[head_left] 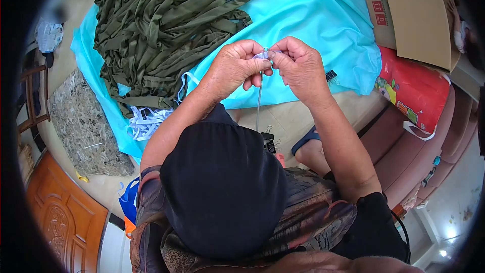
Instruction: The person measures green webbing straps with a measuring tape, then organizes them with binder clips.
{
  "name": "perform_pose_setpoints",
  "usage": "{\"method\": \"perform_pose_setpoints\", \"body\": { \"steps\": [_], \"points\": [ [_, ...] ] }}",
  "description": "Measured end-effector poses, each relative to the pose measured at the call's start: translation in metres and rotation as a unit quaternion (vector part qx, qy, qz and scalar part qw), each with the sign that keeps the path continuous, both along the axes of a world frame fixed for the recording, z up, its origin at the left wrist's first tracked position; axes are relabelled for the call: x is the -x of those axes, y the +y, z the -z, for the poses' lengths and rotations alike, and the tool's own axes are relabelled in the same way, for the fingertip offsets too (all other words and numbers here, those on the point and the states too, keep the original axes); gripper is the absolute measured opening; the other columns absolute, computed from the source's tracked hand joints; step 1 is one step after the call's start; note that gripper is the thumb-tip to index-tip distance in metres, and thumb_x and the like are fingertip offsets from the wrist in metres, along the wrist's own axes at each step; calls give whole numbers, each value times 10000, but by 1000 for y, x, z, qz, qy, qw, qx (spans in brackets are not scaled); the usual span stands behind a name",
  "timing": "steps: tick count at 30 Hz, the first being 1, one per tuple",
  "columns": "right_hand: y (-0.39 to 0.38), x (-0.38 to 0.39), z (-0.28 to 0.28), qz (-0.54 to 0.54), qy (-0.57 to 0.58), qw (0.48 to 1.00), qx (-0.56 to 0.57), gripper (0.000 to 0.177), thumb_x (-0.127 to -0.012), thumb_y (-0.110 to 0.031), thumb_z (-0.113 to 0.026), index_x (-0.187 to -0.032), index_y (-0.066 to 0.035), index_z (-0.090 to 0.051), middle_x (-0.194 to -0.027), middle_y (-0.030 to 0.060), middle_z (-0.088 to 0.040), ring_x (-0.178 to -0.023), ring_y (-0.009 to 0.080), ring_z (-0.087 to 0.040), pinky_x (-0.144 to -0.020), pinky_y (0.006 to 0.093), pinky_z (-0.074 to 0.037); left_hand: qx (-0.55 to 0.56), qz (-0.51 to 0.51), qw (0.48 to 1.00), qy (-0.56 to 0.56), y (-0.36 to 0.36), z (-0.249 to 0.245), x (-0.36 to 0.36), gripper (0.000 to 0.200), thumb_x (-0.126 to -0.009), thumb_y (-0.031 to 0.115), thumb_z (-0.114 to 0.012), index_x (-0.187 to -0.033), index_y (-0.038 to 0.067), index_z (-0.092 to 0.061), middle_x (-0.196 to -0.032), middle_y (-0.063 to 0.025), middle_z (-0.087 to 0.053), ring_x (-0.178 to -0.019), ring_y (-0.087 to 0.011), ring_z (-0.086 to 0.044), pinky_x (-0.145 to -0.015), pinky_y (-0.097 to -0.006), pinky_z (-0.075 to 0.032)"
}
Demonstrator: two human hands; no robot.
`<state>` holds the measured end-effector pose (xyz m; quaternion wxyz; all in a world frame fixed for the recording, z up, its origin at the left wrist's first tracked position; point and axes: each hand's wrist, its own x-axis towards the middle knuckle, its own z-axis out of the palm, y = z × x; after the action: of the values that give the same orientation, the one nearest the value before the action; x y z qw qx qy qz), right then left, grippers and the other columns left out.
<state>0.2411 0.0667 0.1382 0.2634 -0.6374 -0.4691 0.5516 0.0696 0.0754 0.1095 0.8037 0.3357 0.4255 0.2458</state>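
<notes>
Pale floor tiles [293,116] run under everything, and most of them are covered by a turquoise sheet [313,15] spread flat. On the far left part of that sheet lies a big heap of olive-green fabric strips [166,25], folded and tangled over one another. Just below the heap, at the sheet's near edge, sits a small tangle of white bands [146,121].

From the head view, looking down past a dark cap [222,187], both hands are raised together over the sheet's near edge. The left hand [235,68] is curled closed, thumb and fingers pinching one end of a small pale band piece [265,54]. The right hand [300,65] is closed too, pinching the other end, so the two hands nearly touch at the fingertips. A thin pale strand [259,96] hangs straight down from the piece towards the floor.

Near the right wrist a black binder clip [331,75] lies at the sheet's edge. To the right stand a cardboard box [414,10] and a red printed bag [411,88], the bag leaning on a pink sofa [419,146]. A carved wooden door [65,217] shows at the lower left.
</notes>
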Motion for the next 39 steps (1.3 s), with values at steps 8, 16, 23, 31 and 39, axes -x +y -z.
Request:
{"method": "perform_pose_setpoints", "body": {
  "steps": [8,16,23,31,39],
  "points": [
    [3,2,-3,9,31,999,43,90,-852,-76,-609,-839,11,-592,-655,58,-624,-512,55,-511,-433,211,-397,37,-12,998,-55,-2,4,2,146,-942,165,-582,-947,19,-572,-799,-91,-662,-565,-98,-600,-422,-197,-438],
    [2,2,3,40,46,996,67,113,-816,-97,-637,-813,13,-611,-675,46,-630,-575,65,-544,-494,239,-438,44,-8,998,-36,-1,5,1,134,-933,151,-591,-933,21,-560,-793,-103,-661,-556,-114,-606,-433,-221,-473],
    [5,2,3,51,43,996,59,128,-817,-101,-646,-817,22,-612,-671,47,-626,-564,60,-530,-472,246,-431,39,8,999,-30,-1,6,1,117,-925,139,-598,-917,27,-566,-806,-112,-664,-571,-129,-624,-451,-236,-498],
    [5,1,9,50,90,995,-7,94,-861,-75,-618,-835,11,-594,-727,52,-637,-636,82,-556,-578,249,-474,44,-60,997,-31,-2,3,-1,157,-927,109,-585,-975,-27,-648,-893,-115,-661,-710,-166,-645,-573,-279,-543],
    [-14,19,35,127,104,985,-55,90,-941,-90,-527,-894,-15,-512,-823,53,-612,-715,95,-532,-638,271,-468,55,-96,993,-37,-5,12,-3,150,-930,97,-577,-972,-30,-644,-903,-111,-655,-757,-178,-646,-618,-289,-544]
  ]
}}
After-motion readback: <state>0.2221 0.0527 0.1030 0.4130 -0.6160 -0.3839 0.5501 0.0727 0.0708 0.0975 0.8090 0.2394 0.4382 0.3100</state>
